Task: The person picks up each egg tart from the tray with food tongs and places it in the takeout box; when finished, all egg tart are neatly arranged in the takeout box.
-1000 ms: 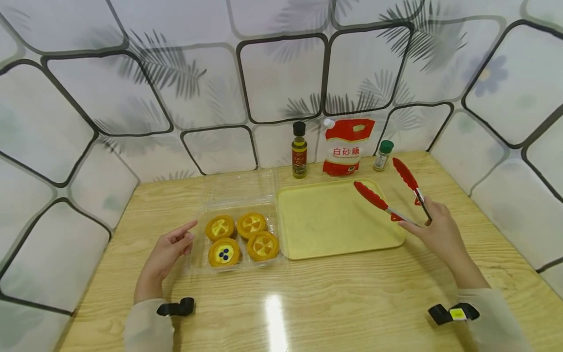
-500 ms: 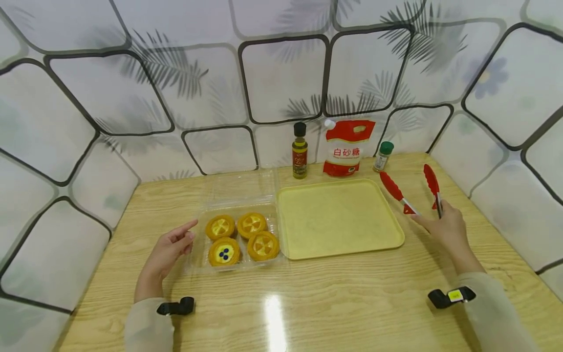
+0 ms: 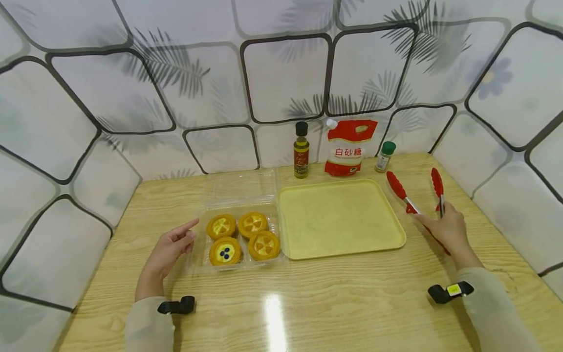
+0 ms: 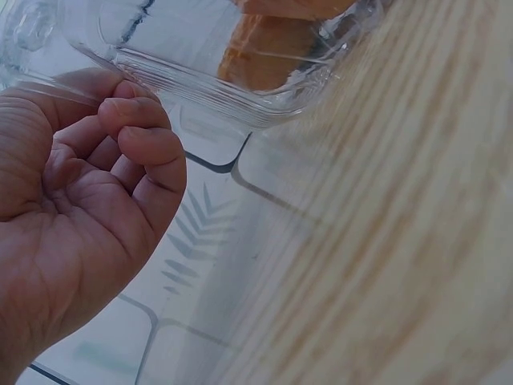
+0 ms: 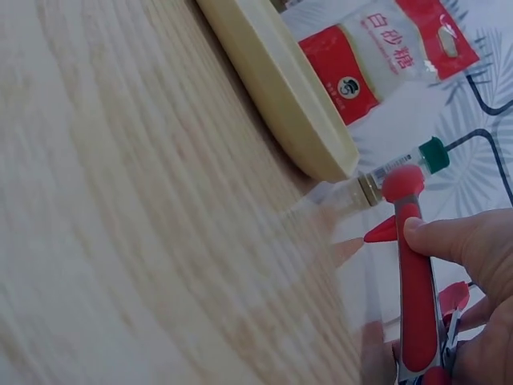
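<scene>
In the head view my left hand (image 3: 169, 249) is at the left edge of a clear plastic pastry box (image 3: 241, 268), index finger stretched along it and other fingers curled. The left wrist view shows its fingertips pinching the box's rim. The box stands with its lid (image 3: 242, 188) folded back. Several round tarts lie inside, one a tart with blue dots (image 3: 225, 251). My right hand (image 3: 448, 230) holds red-tipped tongs (image 3: 411, 204) low at the table's right, their arms spread apart with nothing between. In the right wrist view the thumb lies on the tongs' red grip (image 5: 417, 313).
A yellow tray (image 3: 343, 220) lies between the box and the tongs. Behind it stand an oil bottle (image 3: 301, 151), a red-and-white sugar pouch (image 3: 349, 149) and a green-capped jar (image 3: 384, 156). A patterned wall (image 3: 286, 78) bounds the wooden table (image 3: 334, 298).
My right hand has carried the tongs rightward, from above the tray's right end to beside it, and lower. The left hand and the box have stayed in place.
</scene>
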Demonstrator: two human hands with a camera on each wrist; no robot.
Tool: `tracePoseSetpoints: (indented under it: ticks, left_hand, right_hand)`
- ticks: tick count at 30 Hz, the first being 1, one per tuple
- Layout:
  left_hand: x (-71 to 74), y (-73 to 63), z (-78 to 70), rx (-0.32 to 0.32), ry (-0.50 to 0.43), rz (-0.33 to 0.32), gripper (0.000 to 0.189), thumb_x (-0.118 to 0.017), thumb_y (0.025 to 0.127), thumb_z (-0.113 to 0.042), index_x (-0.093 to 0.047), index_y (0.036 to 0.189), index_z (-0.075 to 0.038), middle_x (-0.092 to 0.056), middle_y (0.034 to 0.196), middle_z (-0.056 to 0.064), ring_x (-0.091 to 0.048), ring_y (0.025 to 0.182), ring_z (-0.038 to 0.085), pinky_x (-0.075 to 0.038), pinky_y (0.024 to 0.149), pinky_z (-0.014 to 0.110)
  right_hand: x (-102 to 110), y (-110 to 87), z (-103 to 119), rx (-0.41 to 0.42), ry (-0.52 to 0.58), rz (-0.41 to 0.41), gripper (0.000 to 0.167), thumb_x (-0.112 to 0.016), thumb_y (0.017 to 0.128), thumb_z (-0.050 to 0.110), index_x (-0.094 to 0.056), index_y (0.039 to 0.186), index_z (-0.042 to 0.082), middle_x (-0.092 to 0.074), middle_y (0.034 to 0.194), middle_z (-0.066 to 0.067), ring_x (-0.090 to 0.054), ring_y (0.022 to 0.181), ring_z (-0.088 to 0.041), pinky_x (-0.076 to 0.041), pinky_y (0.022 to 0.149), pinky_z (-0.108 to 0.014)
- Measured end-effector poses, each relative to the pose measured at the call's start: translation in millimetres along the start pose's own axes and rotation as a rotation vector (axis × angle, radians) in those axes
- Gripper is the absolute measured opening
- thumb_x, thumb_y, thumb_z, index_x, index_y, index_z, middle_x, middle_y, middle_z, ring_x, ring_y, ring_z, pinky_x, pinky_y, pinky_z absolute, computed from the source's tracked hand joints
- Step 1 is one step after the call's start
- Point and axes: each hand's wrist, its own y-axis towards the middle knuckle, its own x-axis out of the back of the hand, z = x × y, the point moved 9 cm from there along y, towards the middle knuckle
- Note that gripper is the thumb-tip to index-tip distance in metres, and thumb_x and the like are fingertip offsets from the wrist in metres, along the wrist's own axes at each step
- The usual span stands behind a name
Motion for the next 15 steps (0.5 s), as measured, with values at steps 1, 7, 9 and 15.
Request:
tracePoseSetpoints:
  ticks: [1,7,9,15]
  left_hand:
    - [0.1,0.1,0.2,0.000,-0.001,0.000,0.055,-0.052,0.098,-0.016,-0.031,0.144,0.007,-0.051,0.080,-0.007,-0.044,0.062,0.009,-0.038,0.058,0.024]
    - [1.0,0.1,2.1,0.007,0.006,-0.004,0.056,-0.053,0.098,-0.019,-0.032,0.144,0.006,-0.051,0.080,-0.008,-0.045,0.063,0.008,-0.039,0.059,0.023]
    - [1.1,-0.1,1.8,0.005,0.011,-0.004,0.056,-0.053,0.098,-0.019,-0.032,0.144,0.006,-0.051,0.080,-0.008,-0.045,0.063,0.008,-0.039,0.059,0.023]
    - [-0.1,0.3,0.1,0.001,0.017,0.002,0.056,-0.052,0.098,-0.019,-0.032,0.144,0.006,-0.050,0.079,-0.007,-0.045,0.062,0.008,-0.038,0.058,0.024]
  right_hand:
    - [0,0.2,-1,0.004,-0.003,-0.001,0.054,-0.067,0.087,0.037,-0.042,0.095,-0.011,-0.044,0.082,-0.023,-0.044,0.076,-0.038,-0.036,0.059,-0.039]
    - [-2,-0.1,-1,0.043,-0.052,-0.009,0.053,-0.065,0.088,0.035,-0.042,0.094,-0.012,-0.044,0.078,-0.025,-0.045,0.070,-0.039,-0.035,0.054,-0.038]
    - [-4,-0.2,-1,0.047,-0.068,0.004,0.060,-0.063,0.090,0.036,-0.041,0.103,-0.018,-0.046,0.082,-0.033,-0.047,0.074,-0.046,-0.038,0.056,-0.045]
    - [-10,-1.3,-5,0.003,-0.069,0.072,0.087,-0.053,0.094,0.042,-0.018,0.133,-0.027,-0.033,0.111,-0.053,-0.037,0.100,-0.064,-0.035,0.080,-0.066]
